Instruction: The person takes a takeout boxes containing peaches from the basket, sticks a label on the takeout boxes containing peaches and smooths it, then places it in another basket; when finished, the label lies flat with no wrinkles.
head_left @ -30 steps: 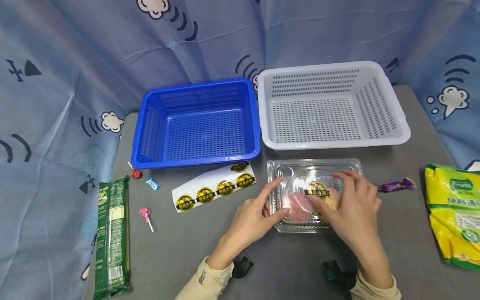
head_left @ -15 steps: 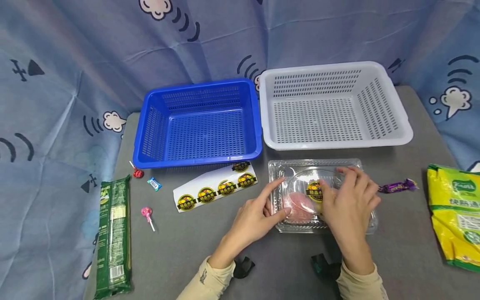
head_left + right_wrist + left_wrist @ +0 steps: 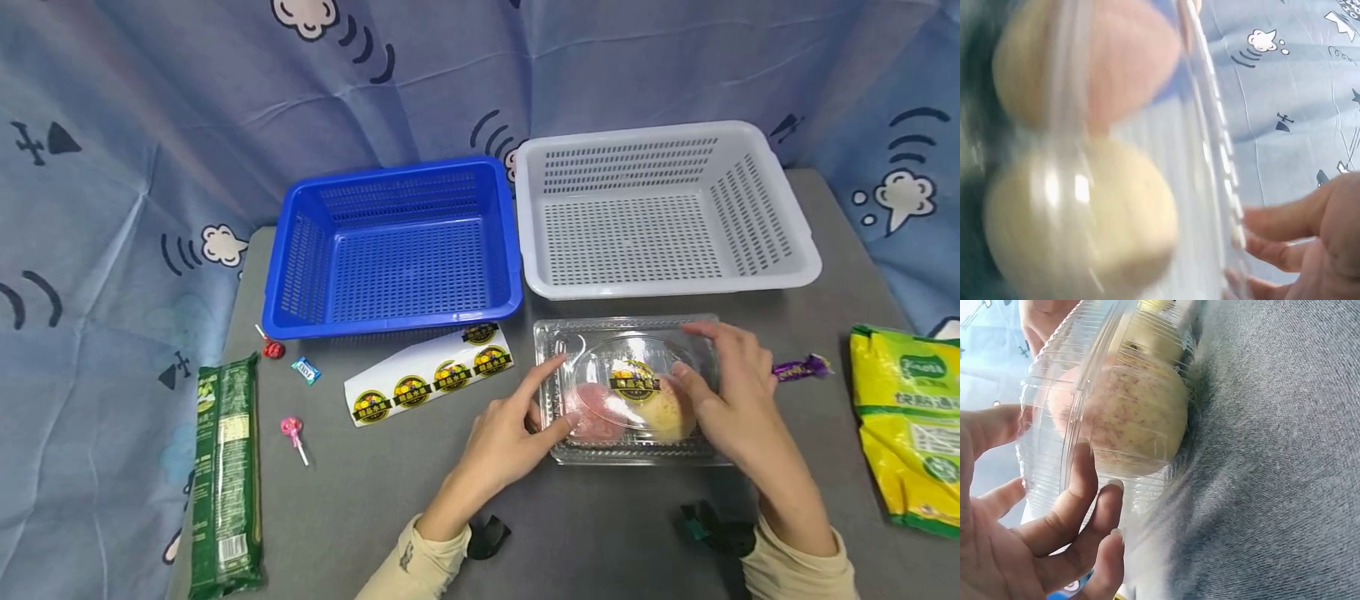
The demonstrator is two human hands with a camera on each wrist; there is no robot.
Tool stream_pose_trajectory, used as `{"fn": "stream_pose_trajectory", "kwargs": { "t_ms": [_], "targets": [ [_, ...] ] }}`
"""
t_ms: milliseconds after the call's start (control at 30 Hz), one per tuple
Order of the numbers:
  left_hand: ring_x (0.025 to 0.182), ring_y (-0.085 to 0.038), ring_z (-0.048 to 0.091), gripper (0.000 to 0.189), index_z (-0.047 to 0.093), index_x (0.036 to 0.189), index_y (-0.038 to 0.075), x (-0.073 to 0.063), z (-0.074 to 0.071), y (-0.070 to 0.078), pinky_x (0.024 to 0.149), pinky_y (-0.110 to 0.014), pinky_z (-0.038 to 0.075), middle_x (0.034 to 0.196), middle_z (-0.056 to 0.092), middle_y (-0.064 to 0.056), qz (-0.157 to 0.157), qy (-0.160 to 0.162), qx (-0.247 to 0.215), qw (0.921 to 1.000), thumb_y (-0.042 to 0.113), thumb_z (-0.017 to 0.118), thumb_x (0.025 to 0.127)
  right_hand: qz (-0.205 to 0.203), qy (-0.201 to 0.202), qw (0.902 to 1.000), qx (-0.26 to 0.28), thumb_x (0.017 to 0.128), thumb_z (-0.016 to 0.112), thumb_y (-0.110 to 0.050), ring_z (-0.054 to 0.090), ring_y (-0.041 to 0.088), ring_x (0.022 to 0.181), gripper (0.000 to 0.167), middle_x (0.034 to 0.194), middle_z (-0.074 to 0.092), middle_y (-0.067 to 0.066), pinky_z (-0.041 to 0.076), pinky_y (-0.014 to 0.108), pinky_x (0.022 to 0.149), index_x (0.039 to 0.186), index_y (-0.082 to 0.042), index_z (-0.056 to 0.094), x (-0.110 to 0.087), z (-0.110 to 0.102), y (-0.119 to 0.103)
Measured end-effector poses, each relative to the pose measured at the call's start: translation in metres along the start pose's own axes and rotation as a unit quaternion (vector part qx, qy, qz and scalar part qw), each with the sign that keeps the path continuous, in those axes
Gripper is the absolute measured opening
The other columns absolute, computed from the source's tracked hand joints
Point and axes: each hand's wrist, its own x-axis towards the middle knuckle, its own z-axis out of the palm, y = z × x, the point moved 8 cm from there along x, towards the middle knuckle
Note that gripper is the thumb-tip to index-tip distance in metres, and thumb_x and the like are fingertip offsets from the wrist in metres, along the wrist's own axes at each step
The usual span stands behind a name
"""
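A clear plastic fruit box (image 3: pixel 633 454) lies on the grey table with its lid down. Inside are a pink-and-yellow peach-like fruit (image 3: pixel 1138 412) and a yellowish round fruit (image 3: pixel 1085 225). A black and yellow sticker (image 3: pixel 634 381) is on the lid. My left hand (image 3: pixel 504 442) holds the box's left side, thumb and index finger over the lid's edge, the other fingers curled against the side wall in the left wrist view. My right hand (image 3: pixel 738 396) is over the right end, thumb and index fingertips touching the lid, other fingers extended past the edge.
Behind stand a blue basket (image 3: pixel 393 323) and a white basket (image 3: pixel 667 289). Left lie a sticker sheet (image 3: pixel 427 379), two lollipops (image 3: pixel 292 427), a small blue candy (image 3: pixel 306 369) and a green packet (image 3: pixel 225 475). Right are a purple-wrapped candy (image 3: pixel 802 367) and a yellow bag (image 3: pixel 911 425).
My right hand has moved from the sticker in the middle of the lid to the box's right end, uncovering the sticker and the yellow fruit. My left hand has stayed in place.
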Motion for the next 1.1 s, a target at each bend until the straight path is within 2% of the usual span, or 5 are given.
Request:
{"fn": "stream_pose_trajectory", "kwargs": {
  "t_ms": [433, 600, 700, 933, 1100],
  "targets": [
    [0.055, -0.003, 0.041, 0.073, 0.039, 0.160, 0.049, -0.001, -0.001, 0.004, 0.052, -0.025, 0.037, 0.076, 0.056, 0.012, 0.004, -0.009, -0.008, 0.9999, 0.034, 0.075, 0.098, 0.056, -0.107, 0.9926, -0.010, 0.107, 0.060, -0.031, 0.033, 0.070, 0.132, 0.084, 0.173, -0.022, 0.022, 0.047, 0.043, 0.090, 0.172, -0.018, 0.008, 0.049, -0.050, 0.041],
    [0.051, -0.001, 0.038, 0.075, 0.040, 0.161, 0.045, -0.002, -0.003, 0.004, 0.051, -0.023, 0.036, 0.073, 0.056, 0.010, 0.012, -0.010, -0.038, 0.9992, 0.028, 0.076, 0.097, 0.054, -0.135, 0.9894, 0.008, 0.110, 0.054, -0.027, 0.021, 0.070, 0.140, 0.078, 0.171, -0.018, 0.030, 0.040, 0.064, 0.101, 0.172, -0.016, 0.007, 0.070, -0.055, 0.063],
    [0.050, 0.000, 0.037, 0.075, 0.042, 0.161, 0.042, -0.003, -0.005, 0.004, 0.051, -0.022, 0.036, 0.073, 0.056, 0.009, 0.017, -0.009, -0.054, 0.9983, 0.026, 0.077, 0.097, 0.049, -0.149, 0.9873, 0.023, 0.111, 0.054, -0.024, 0.030, 0.069, 0.134, 0.077, 0.169, -0.006, 0.035, 0.052, 0.030, 0.091, 0.172, -0.022, 0.008, 0.078, -0.055, 0.074],
    [0.057, -0.002, 0.048, 0.077, 0.044, 0.161, 0.036, -0.003, -0.008, 0.004, 0.057, -0.017, 0.046, 0.068, 0.058, 0.004, 0.032, -0.003, -0.103, 0.9941, 0.017, 0.078, 0.096, 0.054, -0.136, 0.9881, 0.047, 0.110, 0.059, -0.023, 0.046, -0.026, 0.092, 0.074, 0.168, 0.007, 0.031, 0.046, 0.005, 0.070, 0.171, -0.034, 0.018, 0.089, -0.052, 0.091],
    [0.054, 0.000, 0.042, 0.074, 0.046, 0.161, 0.032, -0.002, -0.011, 0.003, 0.050, -0.016, 0.039, 0.066, 0.056, 0.001, 0.032, 0.007, -0.147, 0.9886, 0.013, 0.077, 0.096, 0.062, -0.068, 0.9931, 0.074, 0.107, 0.065, -0.021, 0.055, -0.023, 0.088, 0.055, 0.140, 0.045, -0.008, 0.047, 0.004, 0.071, 0.159, -0.031, 0.049, 0.092, -0.057, 0.099]
  ]
}}
